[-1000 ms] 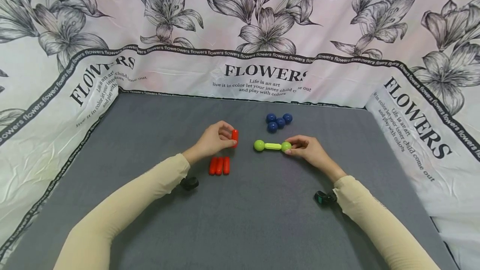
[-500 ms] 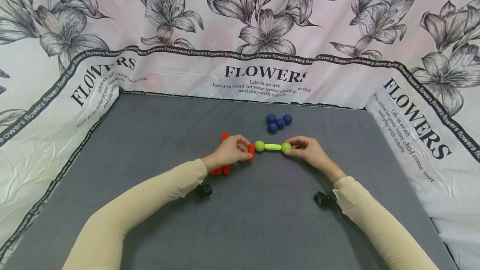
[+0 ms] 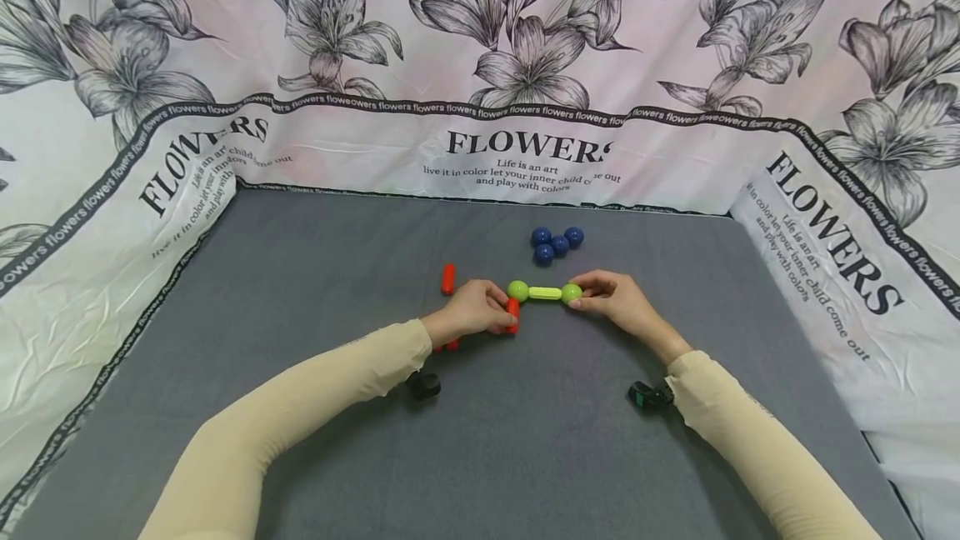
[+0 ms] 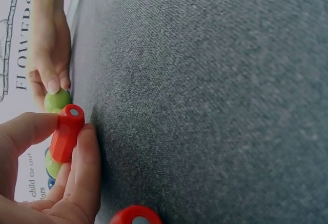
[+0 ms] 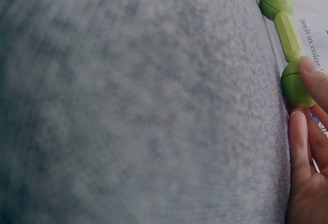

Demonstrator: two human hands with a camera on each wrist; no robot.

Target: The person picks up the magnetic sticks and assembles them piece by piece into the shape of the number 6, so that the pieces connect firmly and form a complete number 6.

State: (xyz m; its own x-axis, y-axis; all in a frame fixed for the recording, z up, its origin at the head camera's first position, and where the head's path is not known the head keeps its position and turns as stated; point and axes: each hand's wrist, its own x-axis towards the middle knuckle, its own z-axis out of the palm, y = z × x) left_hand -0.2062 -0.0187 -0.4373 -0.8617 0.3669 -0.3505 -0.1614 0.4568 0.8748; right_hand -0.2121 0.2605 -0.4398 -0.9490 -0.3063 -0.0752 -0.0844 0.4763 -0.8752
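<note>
**Clerk:** Left hand [image 3: 480, 307], state?

**Checker:** Thumb and fingers drawn together in a narrow pinch; one red stick [image 4: 66, 139] held, a pale disc in its near end.

**Clerk:** Right hand [image 3: 611, 298]?

**Checker:** Thumb and fingertips pinching one green ball, the right-hand one [image 5: 296, 83].

**Clerk:** Step in hand, and good practice?

**Checker:** As judged, fitting the red stick to the left-hand green ball [image 3: 517, 291]. Advised: a steady right-hand hold, so the green piece neither rolls nor skids; a light grip on the stick's middle, ends left free; a slow, straight approach. The disc may be a magnet, in which case a crooked catch is the likely fault.

**Clerk:** Position of the stick?

**Checker:** Between the left fingertips, lengthwise away from the person. Far end right by the left-hand green ball; touching or just apart, cannot tell.

**Clerk:** Further out?

**Checker:** One green bar [image 3: 545, 293], joining the two green balls. One loose red stick [image 3: 447, 280], beyond the left wrist. More red ends [image 3: 453, 344], mostly hidden by the left arm. Five blue balls [image 3: 560, 246], grouped beyond the green bar. All on a grey tabletop [image 3: 555, 440].
</note>
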